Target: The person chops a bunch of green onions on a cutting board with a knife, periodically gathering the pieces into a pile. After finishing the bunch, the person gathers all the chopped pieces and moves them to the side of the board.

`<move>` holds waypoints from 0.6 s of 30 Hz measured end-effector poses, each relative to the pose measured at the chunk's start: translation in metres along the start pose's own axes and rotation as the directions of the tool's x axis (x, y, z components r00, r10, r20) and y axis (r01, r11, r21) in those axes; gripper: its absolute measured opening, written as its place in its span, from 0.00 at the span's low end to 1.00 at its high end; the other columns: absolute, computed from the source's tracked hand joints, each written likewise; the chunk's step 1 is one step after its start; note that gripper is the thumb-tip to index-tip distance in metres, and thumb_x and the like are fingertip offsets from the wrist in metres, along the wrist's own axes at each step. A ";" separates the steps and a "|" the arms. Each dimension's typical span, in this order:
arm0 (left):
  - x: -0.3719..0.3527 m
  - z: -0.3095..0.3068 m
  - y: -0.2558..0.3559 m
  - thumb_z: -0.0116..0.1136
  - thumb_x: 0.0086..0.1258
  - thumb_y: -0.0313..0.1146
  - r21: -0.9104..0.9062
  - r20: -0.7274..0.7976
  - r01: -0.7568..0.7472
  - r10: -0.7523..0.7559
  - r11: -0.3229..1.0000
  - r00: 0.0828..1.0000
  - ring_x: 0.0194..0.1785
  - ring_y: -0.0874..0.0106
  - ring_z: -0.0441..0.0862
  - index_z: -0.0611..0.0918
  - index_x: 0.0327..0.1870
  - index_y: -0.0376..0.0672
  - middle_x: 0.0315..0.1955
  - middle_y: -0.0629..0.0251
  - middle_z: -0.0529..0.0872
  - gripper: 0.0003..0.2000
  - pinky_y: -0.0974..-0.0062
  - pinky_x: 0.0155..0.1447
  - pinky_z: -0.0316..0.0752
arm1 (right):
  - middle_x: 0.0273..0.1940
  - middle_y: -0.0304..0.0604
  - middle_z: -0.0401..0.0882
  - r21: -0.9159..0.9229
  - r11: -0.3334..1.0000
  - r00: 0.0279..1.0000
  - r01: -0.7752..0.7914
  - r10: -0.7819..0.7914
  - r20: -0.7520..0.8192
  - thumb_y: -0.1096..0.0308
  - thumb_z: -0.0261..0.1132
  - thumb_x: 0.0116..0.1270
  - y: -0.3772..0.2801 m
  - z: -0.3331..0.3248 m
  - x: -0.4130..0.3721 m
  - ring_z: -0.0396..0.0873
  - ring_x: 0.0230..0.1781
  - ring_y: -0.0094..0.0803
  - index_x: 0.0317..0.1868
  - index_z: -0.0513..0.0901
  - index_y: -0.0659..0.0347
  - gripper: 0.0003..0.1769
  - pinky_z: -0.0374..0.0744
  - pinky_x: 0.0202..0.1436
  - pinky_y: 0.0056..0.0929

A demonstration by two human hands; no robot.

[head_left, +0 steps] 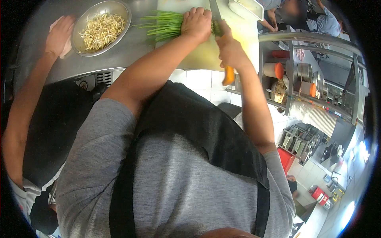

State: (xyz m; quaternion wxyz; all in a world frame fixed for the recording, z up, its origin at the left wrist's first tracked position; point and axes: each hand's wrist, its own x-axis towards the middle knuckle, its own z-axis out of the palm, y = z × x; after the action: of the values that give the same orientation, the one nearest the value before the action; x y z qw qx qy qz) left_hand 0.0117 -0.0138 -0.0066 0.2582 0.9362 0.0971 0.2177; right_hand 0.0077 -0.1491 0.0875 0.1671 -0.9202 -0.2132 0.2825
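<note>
Head camera: a person in a gray shirt [170, 178] and a black apron [190, 113] works at a steel counter [137, 51], with both bare hands over a pale cutting board [245, 35]. The left hand [196, 24] lies on a bunch of green stalks [164, 25], its fingers drawn together over them and holding them down on the board. The stalks lie sideways; their loose ends fan out past the board's left edge, over the counter and toward a metal bowl [127, 24]. The right hand [230, 49] is wrapped firmly round a knife [215, 10], whose orange handle end sticks out below the fist. The blade points away from the person, just beside the left hand, and short green bits [216, 28] show next to it.

The bowl holds bean sprouts [101, 31]. On its far side, a co-worker's hand [61, 35] rests on a pale cloth [68, 47]; whether it grips the cloth, I cannot tell. At the board's far right corner is 1 white tub [246, 10], its contents too small to make out. To the right, a metal rack [309, 36] stands near buckets [272, 70] and a pot [304, 72]. Beyond it, near the top edge, are other people [323, 23].
</note>
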 end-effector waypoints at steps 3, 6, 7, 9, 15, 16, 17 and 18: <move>-0.001 -0.002 -0.001 0.50 0.68 0.32 0.001 -0.003 0.001 -0.001 1.000 1.000 0.53 0.57 0.74 0.77 0.43 0.41 0.44 0.56 0.79 0.08 0.58 0.57 0.68 | 0.43 0.57 0.82 -0.021 0.986 0.982 0.165 -0.167 -0.084 0.76 0.59 0.62 -0.003 -0.011 -0.011 0.84 0.32 0.50 0.77 0.41 0.58 0.47 0.83 0.35 0.43; 0.001 0.001 -0.002 0.50 0.68 0.32 -0.015 -0.018 0.009 -0.009 1.000 1.000 0.53 0.56 0.75 0.77 0.43 0.41 0.44 0.56 0.80 0.08 0.57 0.57 0.69 | 0.31 0.64 0.83 -0.047 0.993 0.982 0.112 -0.118 -0.145 0.68 0.51 0.72 -0.001 0.019 -0.014 0.82 0.34 0.60 0.76 0.43 0.61 0.38 0.81 0.47 0.52; 0.001 0.002 -0.001 0.50 0.67 0.32 -0.032 -0.027 0.016 -0.017 0.999 0.999 0.53 0.56 0.75 0.77 0.42 0.40 0.44 0.55 0.80 0.08 0.57 0.57 0.69 | 0.30 0.63 0.83 -0.024 1.000 0.991 0.004 -0.008 -0.137 0.67 0.50 0.72 -0.008 0.025 -0.011 0.83 0.32 0.58 0.76 0.41 0.61 0.38 0.83 0.42 0.49; -0.001 0.003 -0.002 0.51 0.67 0.31 -0.033 -0.029 0.012 -0.013 0.999 1.000 0.53 0.56 0.75 0.77 0.43 0.40 0.44 0.55 0.80 0.08 0.57 0.57 0.69 | 0.41 0.56 0.83 0.073 0.996 0.993 -0.047 0.054 -0.102 0.78 0.59 0.62 -0.016 0.021 -0.008 0.82 0.26 0.49 0.76 0.41 0.59 0.47 0.86 0.39 0.41; -0.002 -0.001 -0.002 0.51 0.65 0.29 0.008 -0.001 -0.024 0.024 1.000 1.000 0.52 0.56 0.75 0.76 0.43 0.39 0.44 0.55 0.80 0.08 0.56 0.56 0.70 | 0.53 0.54 0.79 0.142 0.982 0.992 -0.122 0.118 0.034 0.78 0.56 0.65 -0.043 -0.022 -0.032 0.82 0.28 0.50 0.75 0.48 0.61 0.40 0.86 0.34 0.38; -0.002 0.000 -0.001 0.51 0.65 0.29 0.010 -0.007 -0.026 0.026 1.000 1.000 0.52 0.56 0.75 0.76 0.43 0.39 0.44 0.55 0.80 0.08 0.56 0.56 0.70 | 0.51 0.55 0.79 0.040 0.999 1.000 0.002 -0.001 -0.020 0.78 0.55 0.65 -0.022 -0.004 -0.021 0.82 0.28 0.49 0.76 0.46 0.61 0.40 0.85 0.39 0.38; -0.001 0.000 -0.002 0.51 0.64 0.29 0.014 -0.015 -0.027 0.027 1.000 1.000 0.52 0.56 0.75 0.76 0.43 0.39 0.44 0.55 0.80 0.08 0.56 0.56 0.70 | 0.50 0.56 0.80 -0.075 0.991 0.990 0.115 -0.120 -0.074 0.78 0.54 0.66 -0.001 0.015 -0.010 0.82 0.29 0.48 0.76 0.44 0.61 0.41 0.84 0.45 0.39; 0.000 0.000 -0.003 0.51 0.64 0.28 -0.005 -0.027 -0.018 0.018 1.000 0.999 0.51 0.55 0.75 0.76 0.42 0.39 0.44 0.55 0.79 0.08 0.56 0.56 0.70 | 0.50 0.57 0.79 -0.098 0.994 0.991 0.044 -0.056 -0.120 0.76 0.55 0.66 -0.005 0.025 -0.006 0.83 0.29 0.47 0.76 0.45 0.61 0.41 0.84 0.43 0.39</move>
State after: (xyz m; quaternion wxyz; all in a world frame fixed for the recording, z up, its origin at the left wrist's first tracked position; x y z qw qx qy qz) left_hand 0.0114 -0.0115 -0.0085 0.2572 0.9335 0.0915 0.2327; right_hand -0.0131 -0.1426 0.0724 0.1429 -0.9371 -0.2387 0.2108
